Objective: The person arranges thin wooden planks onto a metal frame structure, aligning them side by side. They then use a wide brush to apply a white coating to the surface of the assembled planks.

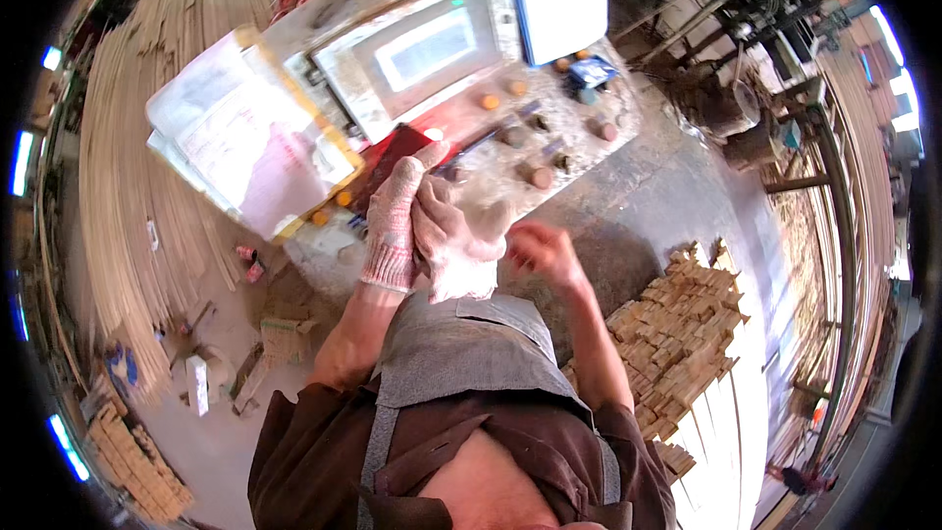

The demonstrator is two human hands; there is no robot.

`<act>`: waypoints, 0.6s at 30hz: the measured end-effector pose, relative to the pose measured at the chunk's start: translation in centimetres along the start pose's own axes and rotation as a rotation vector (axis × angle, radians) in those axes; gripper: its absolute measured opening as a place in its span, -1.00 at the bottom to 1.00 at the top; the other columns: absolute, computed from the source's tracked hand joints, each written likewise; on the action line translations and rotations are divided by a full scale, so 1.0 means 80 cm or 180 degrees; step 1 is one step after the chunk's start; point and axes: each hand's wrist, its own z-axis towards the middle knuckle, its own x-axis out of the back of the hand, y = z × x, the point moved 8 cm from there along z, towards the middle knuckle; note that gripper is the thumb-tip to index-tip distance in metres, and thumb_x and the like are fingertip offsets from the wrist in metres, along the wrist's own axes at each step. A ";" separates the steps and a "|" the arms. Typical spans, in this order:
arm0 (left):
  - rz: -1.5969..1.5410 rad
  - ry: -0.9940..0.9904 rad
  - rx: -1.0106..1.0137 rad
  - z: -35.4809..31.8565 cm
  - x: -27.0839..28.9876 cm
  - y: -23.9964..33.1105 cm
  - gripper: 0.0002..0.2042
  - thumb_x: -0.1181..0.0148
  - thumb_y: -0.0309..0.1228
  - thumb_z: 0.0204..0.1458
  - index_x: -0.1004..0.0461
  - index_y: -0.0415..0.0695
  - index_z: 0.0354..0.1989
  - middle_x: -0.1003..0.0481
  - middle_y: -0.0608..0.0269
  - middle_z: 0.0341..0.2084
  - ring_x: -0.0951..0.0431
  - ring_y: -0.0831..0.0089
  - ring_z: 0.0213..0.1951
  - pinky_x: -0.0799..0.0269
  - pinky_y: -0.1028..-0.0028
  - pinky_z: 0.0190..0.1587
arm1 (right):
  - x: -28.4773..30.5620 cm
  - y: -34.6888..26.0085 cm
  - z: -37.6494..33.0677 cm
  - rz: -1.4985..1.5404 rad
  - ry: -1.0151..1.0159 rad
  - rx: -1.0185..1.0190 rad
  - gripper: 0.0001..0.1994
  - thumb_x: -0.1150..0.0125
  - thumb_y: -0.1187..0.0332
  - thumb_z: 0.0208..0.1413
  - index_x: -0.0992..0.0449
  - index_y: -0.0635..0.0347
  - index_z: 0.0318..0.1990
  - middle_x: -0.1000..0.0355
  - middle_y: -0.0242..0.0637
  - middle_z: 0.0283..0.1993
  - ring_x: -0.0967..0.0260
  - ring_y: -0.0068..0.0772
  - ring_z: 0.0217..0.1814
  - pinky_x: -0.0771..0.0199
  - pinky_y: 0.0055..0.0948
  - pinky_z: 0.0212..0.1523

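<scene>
Left hand [394, 216], gloved, gripping loose glove [456, 245]; right hand [545, 250], bare, apart, closure blurred. Desk [577, 137], knobbed; papers [235, 128] over left side; timber stack [677, 324], right.

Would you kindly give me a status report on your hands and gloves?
Left hand gloved, second glove against it, grip unclear. Right hand bare, motion-blurred, close beside that glove. Knobbed control panel just beyond.

Control panel [577, 149] bears papers [231, 128], left side. Floor [221, 461] at left: long wooden strips [128, 186], a white carton [197, 388], cardboard box [285, 339].
</scene>
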 end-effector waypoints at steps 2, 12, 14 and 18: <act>-0.0801 0.0048 0.0377 0.023 -0.022 -0.029 -0.46 -0.11 -0.05 0.31 -0.36 -0.22 0.28 -0.38 0.37 -0.48 -0.32 0.63 -0.64 -0.32 0.61 -0.63 | -0.029 0.007 -0.043 0.0047 -0.0162 -0.0235 -0.75 -0.20 0.30 0.23 -0.57 0.20 -0.01 -0.59 -0.31 -0.22 -0.55 -0.56 -0.29 -0.49 -0.54 -0.37; -0.0788 -0.0129 0.0675 0.059 -0.191 -0.249 -0.65 -0.17 -0.06 0.26 -0.48 -0.11 -0.06 -0.53 0.32 -0.44 -0.44 0.61 -0.53 -0.45 0.60 -0.50 | 0.195 0.029 -0.188 0.2383 -0.0214 0.0738 -0.55 -0.28 0.23 0.20 -0.43 0.38 0.11 -0.55 -0.09 -0.07 -0.56 -0.24 -0.17 -0.58 -0.30 -0.20; -0.0149 -0.0212 0.1104 0.033 -0.255 -0.277 -0.63 -0.10 0.08 0.27 -0.47 0.01 -0.24 -0.51 0.42 -0.45 -0.48 0.56 -0.46 -0.48 0.54 -0.39 | 0.245 0.057 -0.210 0.2860 -0.0021 0.1090 -0.56 -0.20 0.30 0.21 -0.39 0.41 0.16 -0.51 -0.09 0.01 -0.55 -0.22 -0.09 -0.61 -0.23 -0.21; 0.0250 -0.0479 0.1388 0.042 -0.340 -0.323 -0.47 -0.07 -0.10 0.32 -0.36 -0.27 0.28 -0.60 0.17 -0.45 -0.51 0.54 -0.59 -0.41 0.54 -0.59 | 0.318 0.050 -0.219 0.2676 0.0870 0.1208 -0.59 -0.12 0.39 0.19 -0.42 0.40 0.16 -0.51 -0.07 0.06 -0.57 -0.13 -0.08 -0.67 -0.20 -0.16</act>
